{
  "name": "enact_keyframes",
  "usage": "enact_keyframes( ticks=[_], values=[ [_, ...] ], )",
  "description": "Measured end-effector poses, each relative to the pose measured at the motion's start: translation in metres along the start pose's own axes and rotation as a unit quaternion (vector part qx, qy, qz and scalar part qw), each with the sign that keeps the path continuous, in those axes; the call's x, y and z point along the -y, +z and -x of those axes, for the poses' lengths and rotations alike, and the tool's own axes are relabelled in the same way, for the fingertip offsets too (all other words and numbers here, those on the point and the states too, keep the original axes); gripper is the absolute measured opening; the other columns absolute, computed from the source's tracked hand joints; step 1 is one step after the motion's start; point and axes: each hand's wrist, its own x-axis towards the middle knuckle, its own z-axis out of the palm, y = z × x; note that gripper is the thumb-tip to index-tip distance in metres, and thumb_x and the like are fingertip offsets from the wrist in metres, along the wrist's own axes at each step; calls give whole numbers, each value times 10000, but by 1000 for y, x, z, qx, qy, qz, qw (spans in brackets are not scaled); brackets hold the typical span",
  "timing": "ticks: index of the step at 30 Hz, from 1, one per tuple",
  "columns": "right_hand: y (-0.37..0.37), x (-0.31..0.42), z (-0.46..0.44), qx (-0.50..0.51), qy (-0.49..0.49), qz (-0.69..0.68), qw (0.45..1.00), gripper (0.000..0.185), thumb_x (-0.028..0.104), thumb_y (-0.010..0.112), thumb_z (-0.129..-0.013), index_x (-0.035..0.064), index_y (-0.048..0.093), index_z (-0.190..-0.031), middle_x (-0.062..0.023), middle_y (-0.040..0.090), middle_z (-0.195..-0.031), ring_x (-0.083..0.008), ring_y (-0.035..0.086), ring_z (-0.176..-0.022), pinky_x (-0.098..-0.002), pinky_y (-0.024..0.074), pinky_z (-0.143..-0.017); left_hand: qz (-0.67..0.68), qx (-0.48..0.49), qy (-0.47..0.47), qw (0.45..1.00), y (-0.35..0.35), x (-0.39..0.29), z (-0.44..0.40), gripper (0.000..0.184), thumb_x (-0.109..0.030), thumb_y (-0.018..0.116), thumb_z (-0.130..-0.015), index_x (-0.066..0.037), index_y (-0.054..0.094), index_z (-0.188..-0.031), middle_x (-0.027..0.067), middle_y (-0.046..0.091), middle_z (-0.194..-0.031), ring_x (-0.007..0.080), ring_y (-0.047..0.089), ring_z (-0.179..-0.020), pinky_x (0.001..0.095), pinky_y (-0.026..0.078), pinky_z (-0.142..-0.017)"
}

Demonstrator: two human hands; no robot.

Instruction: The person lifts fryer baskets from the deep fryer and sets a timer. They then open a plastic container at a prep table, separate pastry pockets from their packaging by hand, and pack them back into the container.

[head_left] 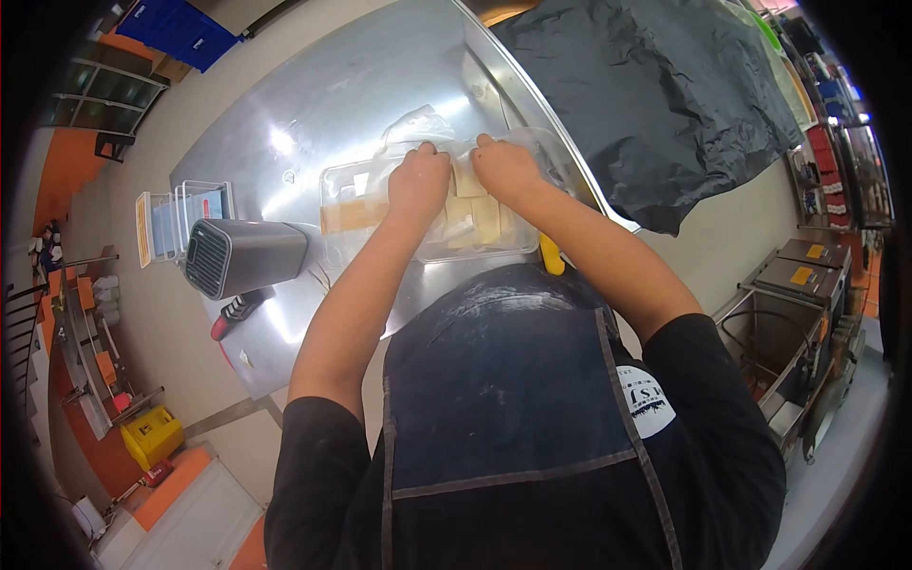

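Note:
My left hand (420, 182) and my right hand (505, 171) are side by side over a clear plastic container (480, 255) on a steel table. Fingers curled in, both hands grip a crinkled clear plastic bag (418, 125), which spreads above and around them. Under the plastic, pale yellow blocks (470, 223) sit in the container; their kind is not clear. A light brown strip (344, 218) shows at the container's left side. By its right corner, close to my apron, is a yellow handle (551, 255).
To the left on the steel table (332, 85) lies a grey slotted block (242, 256), beside a white wire rack (185, 220) and a red and black handled item (235, 313). Black plastic sheeting (655, 104) covers a surface beyond the table's raised right edge. Metal fryer-like equipment (784, 313) stands far right.

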Motion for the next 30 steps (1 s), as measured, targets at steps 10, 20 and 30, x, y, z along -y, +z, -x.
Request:
enact_keyframes(
  ticks=[10, 20, 30],
  values=[
    [4, -5, 16, -90, -54, -25, 994, 132, 80, 547, -891, 50, 605, -1007, -92, 577, -1058, -263, 623, -1012, -375, 597, -748, 43, -105, 39, 993, 3, 8, 7, 151, -228, 616, -943, -114, 710, -972, 78, 654, -989, 290, 656, -930, 418, 568, -772],
    [-10, -17, 31, -132, -90, -11, 987, 130, 65, 543, -870, 73, 599, -987, -71, 589, -1034, -275, 592, -1036, -411, 508, -854, 78, -195, 149, 966, -13, 12, 17, 101, -147, 684, -876, -99, 662, -963, 48, 651, -997, 279, 616, -950, 406, 484, -809],
    [-29, -18, 28, 57, -22, -77, 995, 188, 101, 497, -960, 22, 517, -1129, -177, 671, -1082, -363, 602, -1106, -473, 490, -921, 196, -165, 188, 948, 8, 23, 6, 136, -48, 637, -891, -47, 591, -1019, 137, 664, -1127, 352, 634, -999, 439, 508, -831]
  ],
)
